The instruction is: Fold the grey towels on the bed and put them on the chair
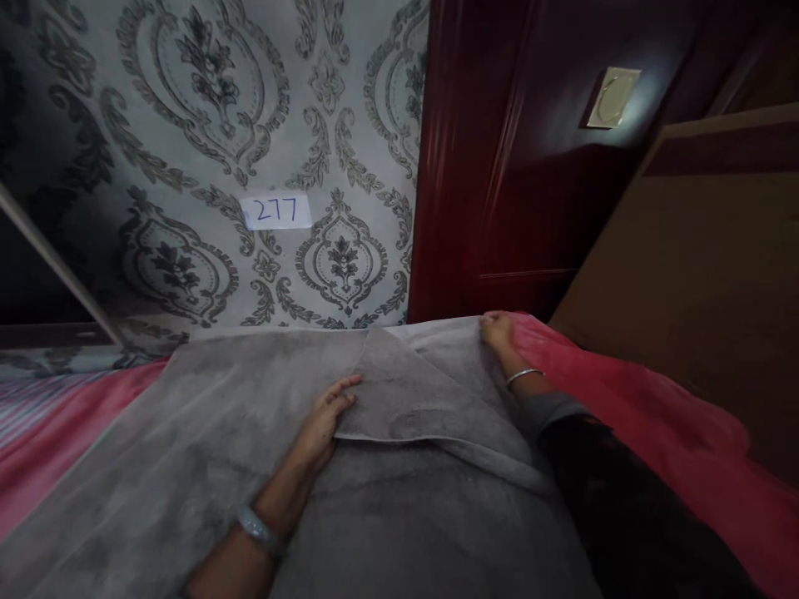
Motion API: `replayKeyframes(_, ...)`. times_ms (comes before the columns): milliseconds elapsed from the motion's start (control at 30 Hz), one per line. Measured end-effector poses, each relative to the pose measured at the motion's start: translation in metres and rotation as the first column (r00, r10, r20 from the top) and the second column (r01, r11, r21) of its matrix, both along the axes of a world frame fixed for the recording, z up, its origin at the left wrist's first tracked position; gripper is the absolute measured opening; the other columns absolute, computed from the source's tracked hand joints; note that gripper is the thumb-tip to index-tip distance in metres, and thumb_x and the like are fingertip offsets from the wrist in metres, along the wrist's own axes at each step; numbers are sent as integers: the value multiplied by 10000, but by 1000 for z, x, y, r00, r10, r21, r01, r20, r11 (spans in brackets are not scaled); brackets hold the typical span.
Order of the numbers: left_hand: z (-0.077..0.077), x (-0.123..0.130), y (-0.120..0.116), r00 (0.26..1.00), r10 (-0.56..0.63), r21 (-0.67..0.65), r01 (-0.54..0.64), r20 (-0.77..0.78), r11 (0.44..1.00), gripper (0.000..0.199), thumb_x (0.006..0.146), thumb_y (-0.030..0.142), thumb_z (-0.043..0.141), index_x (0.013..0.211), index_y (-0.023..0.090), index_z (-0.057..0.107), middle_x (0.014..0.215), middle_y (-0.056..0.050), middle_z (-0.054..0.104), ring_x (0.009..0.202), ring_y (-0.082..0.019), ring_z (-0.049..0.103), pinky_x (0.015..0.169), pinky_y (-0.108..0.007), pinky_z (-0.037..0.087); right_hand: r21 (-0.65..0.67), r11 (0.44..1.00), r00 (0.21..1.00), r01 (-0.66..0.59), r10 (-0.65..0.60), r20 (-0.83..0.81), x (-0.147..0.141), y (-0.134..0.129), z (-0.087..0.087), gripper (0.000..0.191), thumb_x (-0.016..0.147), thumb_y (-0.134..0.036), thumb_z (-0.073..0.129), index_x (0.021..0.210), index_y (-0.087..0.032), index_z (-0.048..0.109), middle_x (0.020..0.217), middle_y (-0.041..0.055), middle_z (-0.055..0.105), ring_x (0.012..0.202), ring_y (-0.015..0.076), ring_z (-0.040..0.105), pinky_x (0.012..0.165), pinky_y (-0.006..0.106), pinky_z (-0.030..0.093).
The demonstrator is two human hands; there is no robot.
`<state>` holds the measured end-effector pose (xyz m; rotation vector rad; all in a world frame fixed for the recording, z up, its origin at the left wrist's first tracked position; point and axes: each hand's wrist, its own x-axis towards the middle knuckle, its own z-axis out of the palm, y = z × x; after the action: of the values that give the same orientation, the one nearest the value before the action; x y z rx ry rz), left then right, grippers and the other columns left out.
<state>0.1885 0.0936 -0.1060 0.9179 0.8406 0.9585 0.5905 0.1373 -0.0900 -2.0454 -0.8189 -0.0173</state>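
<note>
1. A grey plush towel (187, 441) is spread over a red bedsheet (624, 374), directly beneath and between both hands. A corner flap (399, 399) of the towel is folded back on itself and lies just beside the left hand's fingertips.
2. The left hand (325, 420) is released: it is laid open and nearly flat on the towel, with the fingers against the flap's edge. The placement appears to pin the lower layer and keep the flap from sliding, though no grip on the cloth can be confirmed.
3. The right hand (496, 331) is grasping the towel's far edge, with the fingers curled over the cloth. The edge is thereby held taut, and the towel appears drawn toward the far side of the bed.
4. A silvery bangle (259, 530) is worn on the left wrist and a thin metal bangle (524, 377) on the right. A dark sleeve (624, 491) covers the right forearm.
5. Beyond the hands, damask wallpaper (205, 108) bears a paper label (275, 211) marked "277". To the right of the right hand, a dark red door (493, 166) carries a small brass plate (612, 97), and a brown panel (687, 291) stands further right.
</note>
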Motion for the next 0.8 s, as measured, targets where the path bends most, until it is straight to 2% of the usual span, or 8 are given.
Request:
replayKeyframes(67, 0, 0, -1, 1000, 5, 3, -5, 12, 1000, 562, 550, 247, 814, 1097, 156, 721, 876, -50, 746, 662, -161, 642, 603, -240, 478, 73, 997, 996, 2, -8, 84, 0, 7, 7, 378, 901, -268, 406, 1154, -133, 653, 1174, 148, 637, 1066, 250, 584, 946, 350, 439)
replayKeyframes(133, -1, 0, -2, 1000, 6, 2, -6, 18, 1000, 542, 563, 256, 812, 1091, 165, 725, 901, -51, 747, 681, -166, 644, 610, -243, 476, 102, 995, 990, -19, 5, 140, 0, 10, 4, 398, 915, -247, 379, 1213, -163, 630, 1279, 141, 583, 1158, 242, 534, 1020, 350, 388)
replayKeyframes(300, -2, 0, -3, 999, -6, -3, 6, 32, 1000, 518, 599, 281, 802, 1099, 170, 726, 874, -51, 742, 727, -193, 654, 647, -266, 489, -4, 1000, 998, -26, 26, 49, 1, 6, -39, 403, 843, -186, 429, 1146, -84, 675, 1110, 197, 652, 1089, 289, 585, 980, 390, 434)
replayKeyframes(367, -2, -1, -3, 999, -7, -2, 7, 40, 1000, 498, 614, 291, 794, 1092, 166, 731, 861, -54, 740, 730, -199, 657, 648, -269, 488, -17, 999, 999, -33, 33, 10, 6, 5, -48, 425, 830, -204, 455, 1168, -65, 671, 1071, 199, 675, 1053, 295, 610, 956, 392, 461)
replayKeyframes(433, -2, -1, -3, 999, 4, -3, -4, 47, 1000, 482, 615, 298, 795, 1073, 161, 738, 862, -55, 741, 723, -195, 657, 648, -266, 484, -2, 998, 998, -61, 61, -8, 10, 6, -44, 480, 839, -244, 472, 1258, -73, 635, 1113, 179, 685, 1056, 279, 619, 945, 371, 482)
replayKeyframes(567, -1, 0, -3, 999, 9, 8, -9, 52, 1000, 475, 604, 312, 805, 1050, 160, 743, 887, -56, 746, 731, -191, 658, 659, -264, 483, 51, 982, 983, -181, 181, 12, 4, 8, -16, 556, 833, -224, 471, 1366, -103, 576, 1177, 116, 687, 1043, 215, 635, 901, 292, 511)
replayKeyframes(700, 0, 0, -4, 998, 8, 11, -9, 56, 1000, 469, 592, 324, 805, 1031, 169, 744, 892, -52, 742, 720, -189, 646, 634, -259, 467, 143, 951, 936, -273, 228, 269, -14, -1, -1, 574, 844, -133, 378, 1373, -195, 591, 1335, 64, 606, 1199, 192, 553, 1027, 283, 433)
replayKeyframes(800, 0, -1, -5, 998, 8, 24, -10, 62, 1000, 455, 610, 337, 794, 1031, 173, 747, 920, -58, 744, 766, -207, 654, 656, -268, 472, -17, 976, 895, -215, 204, 398, -19, -9, -8, 603, 849, -105, 381, 1405, -248, 567, 1422, 72, 537, 1256, 237, 503, 1047, 352, 424)
